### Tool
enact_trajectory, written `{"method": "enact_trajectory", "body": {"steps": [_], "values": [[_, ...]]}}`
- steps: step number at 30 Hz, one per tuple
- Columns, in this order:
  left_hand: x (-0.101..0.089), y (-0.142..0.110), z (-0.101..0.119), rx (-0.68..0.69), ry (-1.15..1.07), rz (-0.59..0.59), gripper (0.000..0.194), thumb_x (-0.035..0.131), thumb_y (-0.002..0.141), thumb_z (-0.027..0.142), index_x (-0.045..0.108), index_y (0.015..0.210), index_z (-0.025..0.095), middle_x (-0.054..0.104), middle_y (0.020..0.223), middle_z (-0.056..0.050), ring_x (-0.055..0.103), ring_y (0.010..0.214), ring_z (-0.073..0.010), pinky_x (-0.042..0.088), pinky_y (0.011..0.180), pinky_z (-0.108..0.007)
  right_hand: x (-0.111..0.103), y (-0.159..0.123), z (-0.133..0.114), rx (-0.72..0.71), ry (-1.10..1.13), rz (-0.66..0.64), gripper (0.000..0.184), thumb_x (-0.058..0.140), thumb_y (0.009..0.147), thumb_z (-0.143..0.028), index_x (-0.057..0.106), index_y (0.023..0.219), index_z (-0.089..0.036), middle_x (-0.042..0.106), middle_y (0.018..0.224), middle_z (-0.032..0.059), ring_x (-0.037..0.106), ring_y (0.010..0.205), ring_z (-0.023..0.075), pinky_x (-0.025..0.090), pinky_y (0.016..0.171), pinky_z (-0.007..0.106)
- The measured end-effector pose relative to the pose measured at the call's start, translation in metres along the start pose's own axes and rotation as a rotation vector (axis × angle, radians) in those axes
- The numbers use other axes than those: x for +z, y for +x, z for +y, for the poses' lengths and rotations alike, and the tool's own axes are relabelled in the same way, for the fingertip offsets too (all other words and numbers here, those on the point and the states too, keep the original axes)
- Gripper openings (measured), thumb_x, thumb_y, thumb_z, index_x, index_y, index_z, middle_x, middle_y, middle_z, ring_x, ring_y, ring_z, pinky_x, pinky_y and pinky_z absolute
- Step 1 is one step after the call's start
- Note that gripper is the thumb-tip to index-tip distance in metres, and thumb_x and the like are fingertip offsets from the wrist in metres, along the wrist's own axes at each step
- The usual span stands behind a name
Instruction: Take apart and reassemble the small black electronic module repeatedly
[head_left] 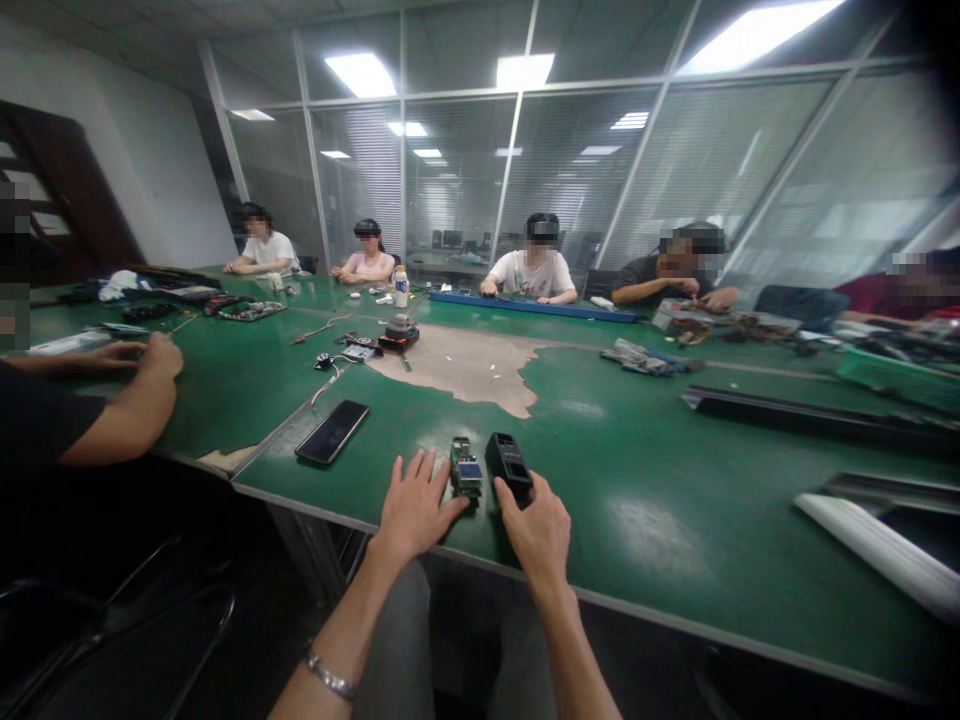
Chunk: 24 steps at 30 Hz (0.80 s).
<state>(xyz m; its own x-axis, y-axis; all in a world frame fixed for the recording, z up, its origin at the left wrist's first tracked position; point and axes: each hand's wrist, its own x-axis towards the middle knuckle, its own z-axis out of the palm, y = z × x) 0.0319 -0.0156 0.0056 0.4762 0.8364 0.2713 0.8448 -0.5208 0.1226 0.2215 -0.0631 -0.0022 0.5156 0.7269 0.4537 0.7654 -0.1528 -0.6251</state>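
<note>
My left hand (415,505) lies on the green table with its fingers spread, its thumb close to the lower end of a small circuit board (466,468). That board has a blue-grey screen or block on it and lies between my hands; whether the thumb touches it I cannot tell. My right hand (538,520) is closed around the near end of a black plastic housing (510,462), thumb on its left side and fingers on its right. The housing has rectangular openings in its top face and sits just right of the circuit board.
A smartphone (332,432) lies left of my left hand. Beyond it are a small camera-like part with cables (360,352) and a black-and-orange device (399,335). Dark metal strips (810,415) lie to the right. A co-worker's arms (127,400) reach in from the left; several people sit opposite.
</note>
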Motion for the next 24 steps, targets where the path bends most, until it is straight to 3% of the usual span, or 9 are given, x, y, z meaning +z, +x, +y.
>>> {"method": "enact_trajectory", "body": {"steps": [3, 6, 12, 24], "values": [[0.001, 0.000, -0.001, -0.006, 0.012, -0.010, 0.074, 0.027, 0.095, 0.070, 0.040, 0.149, 0.021, 0.036, 0.157, -0.011, 0.025, 0.146, -0.0322, 0.016, 0.118, -0.056, -0.005, -0.001, -0.014, 0.036, 0.114, 0.012, 0.051, 0.055, 0.083, -0.059, 0.066, 0.112, -0.018, 0.072, 0.101, 0.0099, 0.066, 0.094, 0.0258, 0.045, 0.083, 0.034], [0.003, 0.000, -0.002, 0.001, 0.017, -0.005, 0.076, 0.028, 0.095, 0.071, 0.039, 0.149, 0.019, 0.036, 0.156, -0.012, 0.025, 0.146, -0.0323, 0.015, 0.118, -0.056, -0.009, -0.001, -0.034, -0.015, 0.165, 0.030, 0.051, 0.056, 0.084, -0.059, 0.066, 0.112, -0.018, 0.072, 0.102, 0.0107, 0.066, 0.097, 0.0255, 0.045, 0.085, 0.033], [0.005, -0.002, -0.005, 0.013, 0.013, 0.011, 0.075, 0.029, 0.095, 0.068, 0.039, 0.149, 0.017, 0.036, 0.156, -0.013, 0.025, 0.146, -0.0319, 0.015, 0.118, -0.055, -0.003, -0.004, -0.067, -0.118, 0.095, 0.023, 0.045, 0.056, 0.085, -0.053, 0.066, 0.110, -0.018, 0.071, 0.102, 0.0108, 0.064, 0.097, 0.0246, 0.043, 0.089, 0.035], [0.005, -0.002, -0.006, 0.025, 0.016, 0.003, 0.064, 0.038, 0.096, 0.056, 0.039, 0.148, 0.018, 0.036, 0.157, -0.013, 0.025, 0.146, -0.0318, 0.016, 0.118, -0.056, 0.003, -0.008, -0.079, -0.120, -0.102, -0.053, 0.034, 0.056, 0.086, -0.048, 0.065, 0.101, -0.019, 0.071, 0.091, 0.0094, 0.064, 0.090, 0.0247, 0.039, 0.084, 0.034]]}}
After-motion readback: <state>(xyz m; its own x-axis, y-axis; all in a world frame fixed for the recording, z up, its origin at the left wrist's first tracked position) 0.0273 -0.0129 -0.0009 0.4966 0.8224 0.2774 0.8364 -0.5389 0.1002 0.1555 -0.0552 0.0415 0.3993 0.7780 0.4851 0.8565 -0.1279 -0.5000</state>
